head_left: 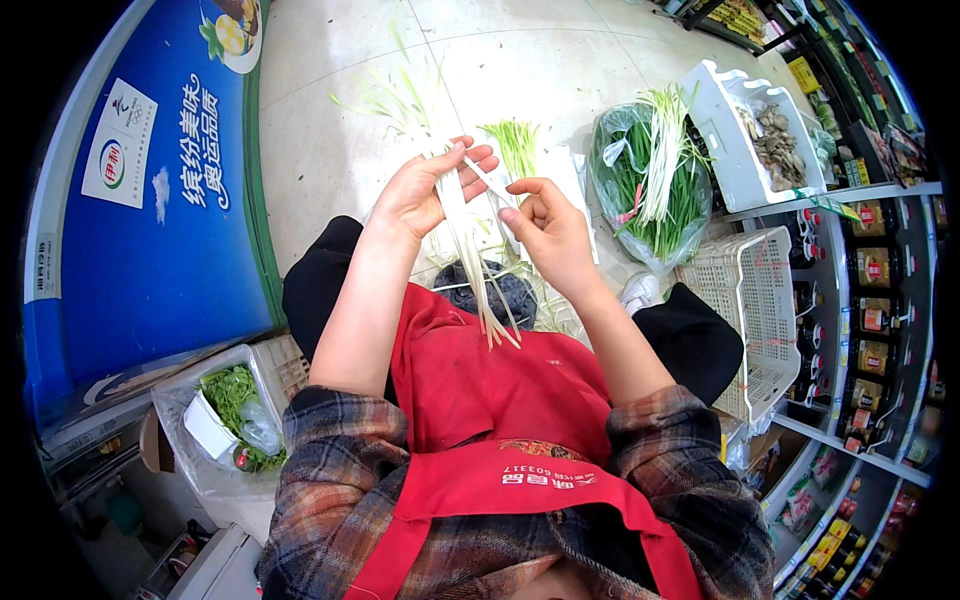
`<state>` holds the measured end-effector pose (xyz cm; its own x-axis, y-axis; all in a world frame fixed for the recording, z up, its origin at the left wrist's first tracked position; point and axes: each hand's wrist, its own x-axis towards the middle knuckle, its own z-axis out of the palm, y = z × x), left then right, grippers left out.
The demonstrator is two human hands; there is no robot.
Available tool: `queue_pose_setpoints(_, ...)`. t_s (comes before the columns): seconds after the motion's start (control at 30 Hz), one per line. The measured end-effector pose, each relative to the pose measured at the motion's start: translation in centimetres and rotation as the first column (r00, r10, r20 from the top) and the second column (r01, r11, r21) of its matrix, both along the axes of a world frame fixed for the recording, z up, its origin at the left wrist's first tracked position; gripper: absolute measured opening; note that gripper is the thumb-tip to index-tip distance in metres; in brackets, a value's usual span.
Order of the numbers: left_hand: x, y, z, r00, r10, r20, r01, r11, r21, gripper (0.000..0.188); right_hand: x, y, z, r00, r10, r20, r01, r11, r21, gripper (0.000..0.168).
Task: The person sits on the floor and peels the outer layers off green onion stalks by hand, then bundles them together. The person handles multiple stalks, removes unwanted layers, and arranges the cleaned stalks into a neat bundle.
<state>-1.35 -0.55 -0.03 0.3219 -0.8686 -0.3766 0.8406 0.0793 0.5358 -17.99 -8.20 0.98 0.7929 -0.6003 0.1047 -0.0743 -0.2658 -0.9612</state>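
My left hand (439, 180) is closed around a bunch of pale, long-stemmed chives (459, 232), whose white ends hang towards my red apron (495, 390) and whose leafy tips point away. A white strip or stem runs from that bunch to my right hand (541, 221), pinched between thumb and forefinger. Past my hands, a bundle of yellow-green chives (517, 146) lies on a white sheet or bag on the floor. To its right, a clear plastic bag (611, 161) holds dark green chives, with a pale-stemmed bunch (664, 169) on top. Loose trimmings lie below my hands.
A white foam box (712, 142) with mushrooms (780, 146) stands at the upper right, above a cream plastic crate (769, 322). Shelves of bottles (874, 266) line the right. A blue cabinet (165, 247) stands left, with a container of leafy greens (232, 397) below.
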Motion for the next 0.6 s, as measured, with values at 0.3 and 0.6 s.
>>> queue_pose_setpoints(0.3, -0.36, -0.41, -0.22, 0.999, 0.009, -0.038, -0.007, 0.999, 0.04, 0.024, 0.16, 0.51, -0.36, 0.995, -0.087, 0.051, 0.097, 0.965, -0.244, 0.007)
queue_pose_setpoints(0.6, -0.02, -0.53, -0.81, 0.997, 0.046, -0.056, -0.046, 0.999, 0.0, 0.022, 0.18, 0.14, -0.75, 0.981, -0.156, 0.116, 0.115, 0.947, 0.301, 0.024)
